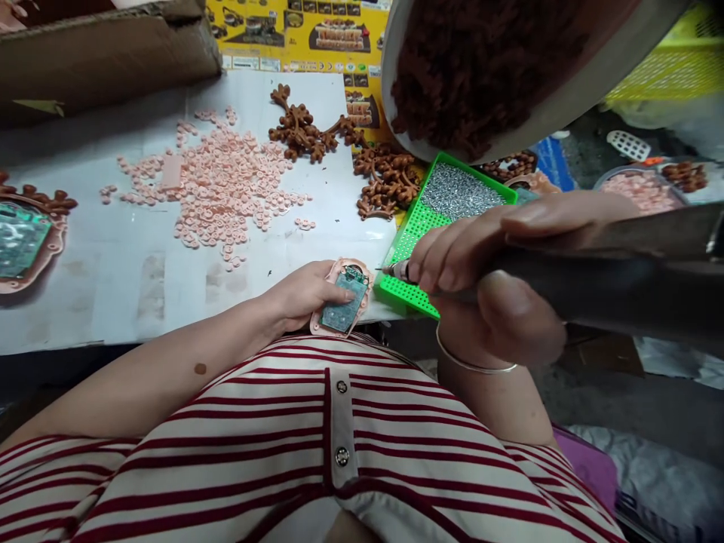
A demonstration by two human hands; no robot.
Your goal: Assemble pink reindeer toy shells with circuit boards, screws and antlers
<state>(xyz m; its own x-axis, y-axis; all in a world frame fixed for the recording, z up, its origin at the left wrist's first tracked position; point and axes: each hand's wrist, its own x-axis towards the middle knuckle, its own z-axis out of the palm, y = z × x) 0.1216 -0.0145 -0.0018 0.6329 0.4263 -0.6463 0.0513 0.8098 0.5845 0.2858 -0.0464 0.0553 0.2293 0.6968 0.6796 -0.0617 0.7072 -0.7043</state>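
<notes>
My left hand (299, 294) is closed round a pink plastic casing (317, 323) at the table's front edge, its thumb resting on the grey-green circuit board (342, 305) inside. My right hand (469, 256) grips a dark power screwdriver (622, 283), whose thin bit points left toward the casing, apart from it and over the near edge of a green perforated tray (415, 235). Small silvery screws (458, 190) fill the tray's far part. Whether a screw sits on the bit is too small to tell.
Small pink plastic pieces (226, 181) are heaped on the white table sheet (141, 279). Brown branch-like parts (299, 128) lie beyond. A white tub (390, 90) of brown parts overhangs the tray. Another casing with a board (23, 241) lies far left, below a cardboard box (113, 64).
</notes>
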